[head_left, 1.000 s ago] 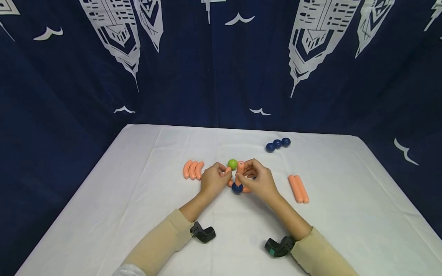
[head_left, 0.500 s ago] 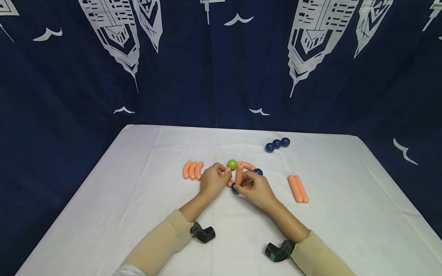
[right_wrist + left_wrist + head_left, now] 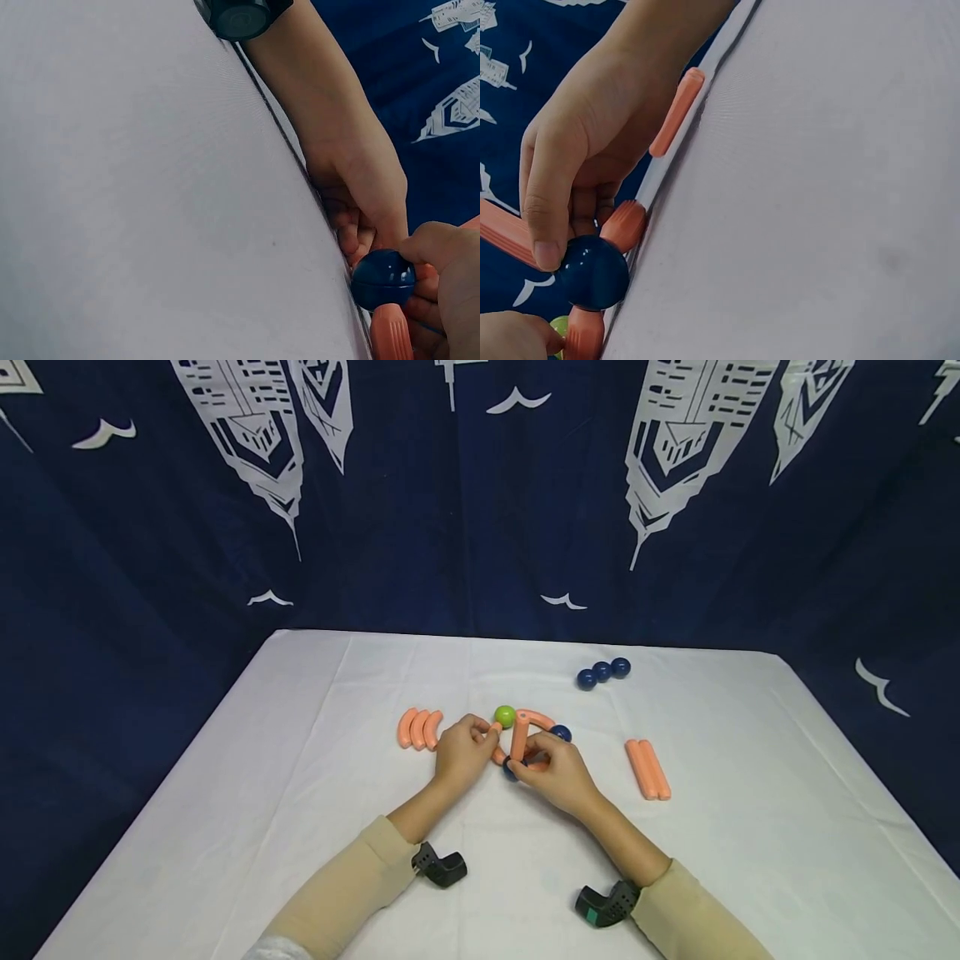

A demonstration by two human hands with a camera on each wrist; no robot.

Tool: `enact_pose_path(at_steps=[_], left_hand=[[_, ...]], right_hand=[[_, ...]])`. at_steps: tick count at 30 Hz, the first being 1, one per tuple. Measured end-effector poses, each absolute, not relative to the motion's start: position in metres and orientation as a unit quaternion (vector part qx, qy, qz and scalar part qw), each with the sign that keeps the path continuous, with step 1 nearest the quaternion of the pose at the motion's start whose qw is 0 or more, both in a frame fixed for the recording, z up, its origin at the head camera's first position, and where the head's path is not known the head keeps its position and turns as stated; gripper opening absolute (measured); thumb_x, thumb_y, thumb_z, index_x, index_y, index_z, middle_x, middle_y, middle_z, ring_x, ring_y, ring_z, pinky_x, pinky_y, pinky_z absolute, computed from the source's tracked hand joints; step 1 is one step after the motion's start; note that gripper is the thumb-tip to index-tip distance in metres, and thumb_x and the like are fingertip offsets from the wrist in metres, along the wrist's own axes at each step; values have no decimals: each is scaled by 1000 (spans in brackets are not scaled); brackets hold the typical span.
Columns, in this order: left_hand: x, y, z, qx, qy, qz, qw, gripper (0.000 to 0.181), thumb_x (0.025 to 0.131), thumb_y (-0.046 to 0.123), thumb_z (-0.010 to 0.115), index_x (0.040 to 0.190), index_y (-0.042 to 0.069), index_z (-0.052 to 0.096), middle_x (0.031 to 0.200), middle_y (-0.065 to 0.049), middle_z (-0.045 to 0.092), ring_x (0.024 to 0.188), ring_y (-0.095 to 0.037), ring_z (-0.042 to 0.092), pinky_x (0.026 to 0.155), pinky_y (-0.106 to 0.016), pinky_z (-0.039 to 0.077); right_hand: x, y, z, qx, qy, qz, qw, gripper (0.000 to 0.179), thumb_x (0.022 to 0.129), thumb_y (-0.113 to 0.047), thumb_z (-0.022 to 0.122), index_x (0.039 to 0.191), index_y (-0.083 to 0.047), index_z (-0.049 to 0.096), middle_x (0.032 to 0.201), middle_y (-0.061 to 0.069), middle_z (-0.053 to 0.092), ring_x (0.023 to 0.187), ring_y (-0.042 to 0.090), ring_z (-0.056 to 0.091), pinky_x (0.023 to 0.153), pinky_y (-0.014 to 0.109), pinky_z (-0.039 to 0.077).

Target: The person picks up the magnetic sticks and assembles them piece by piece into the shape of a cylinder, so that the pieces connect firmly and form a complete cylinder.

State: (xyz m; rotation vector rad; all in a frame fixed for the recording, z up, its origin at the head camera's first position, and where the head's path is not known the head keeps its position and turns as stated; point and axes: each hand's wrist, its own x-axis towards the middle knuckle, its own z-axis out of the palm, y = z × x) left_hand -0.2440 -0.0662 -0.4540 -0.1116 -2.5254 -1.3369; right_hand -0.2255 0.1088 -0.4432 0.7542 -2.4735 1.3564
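Between my hands is a ring-like build of curved orange rods and balls. My left hand pinches a curved orange rod beside the green ball. My right hand holds the near blue ball between thumb and fingers; they partly cover it in the head view. From that ball a straight orange rod stands up. Another curved rod runs at the back to a second blue ball, just past the right hand. In the right wrist view a ribbed orange rod end meets the near ball.
Several loose pieces lie around on the white table: curved orange rods at left, two straight orange rods at right, and a row of blue balls at the back. A dark blue curtain hangs behind.
My right hand has slid down from the upright straight rod to the blue ball at its foot, uncovering the rear curved rod and second blue ball. The left hand has stayed in place.
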Motion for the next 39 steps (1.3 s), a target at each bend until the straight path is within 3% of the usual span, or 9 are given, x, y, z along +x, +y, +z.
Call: enact_pose_path(at_steps=[3,8,13,21,27,30,33,39], left_hand=[[-238,-65,-454,-40,-873,-463,149,19,91,18,64,98,1,66,72,-1,57,60,-11,52,54,-25,43],[-220,-57,-457,-50,-869,-469,152,24,90,16,62,108,2,64,96,-7,54,84,-18,55,75,-32,47],[-208,-52,-460,-73,-853,-493,158,20,91,14,61,107,3,66,104,-8,52,96,-22,55,87,-37,46],[-206,-55,-461,-162,-841,-474,203,22,95,24,62,101,5,72,95,-3,61,89,-20,52,79,-36,41],[-208,-55,-463,-208,-842,-441,232,22,86,26,73,96,7,72,88,-3,61,84,-19,49,75,-34,40],[-209,-55,-464,-216,-847,-427,232,27,81,28,78,97,7,71,89,-3,61,84,-19,49,76,-34,41],[-209,-55,-465,-214,-855,-416,225,31,80,30,80,98,6,71,91,-3,63,85,-19,49,77,-34,41],[-209,-55,-464,-206,-863,-408,215,28,82,26,79,99,6,71,88,-1,61,83,-18,47,76,-33,40]], right_hand=[[-226,108,-445,254,-841,464,111,13,79,-7,79,87,-4,69,85,1,68,80,18,65,70,29,54],[-226,108,-446,250,-841,465,114,14,79,-7,79,88,-3,69,86,3,68,80,20,66,70,30,55],[-224,109,-445,250,-843,462,120,15,78,-6,80,88,-3,70,86,3,68,80,20,65,70,32,54],[-226,110,-450,264,-834,459,154,20,75,-10,79,90,-4,68,88,3,66,84,21,60,72,32,51],[-229,113,-445,219,-813,480,246,20,69,0,59,88,0,65,86,12,59,81,27,50,69,36,42],[-231,115,-445,161,-819,478,274,17,73,2,57,88,2,66,93,14,59,89,28,49,79,39,39],[-232,118,-446,109,-833,471,269,16,79,0,60,92,5,67,105,17,56,100,32,46,87,44,36],[-235,122,-450,66,-878,428,205,34,80,-6,62,112,4,66,122,22,56,117,38,46,99,55,31]])
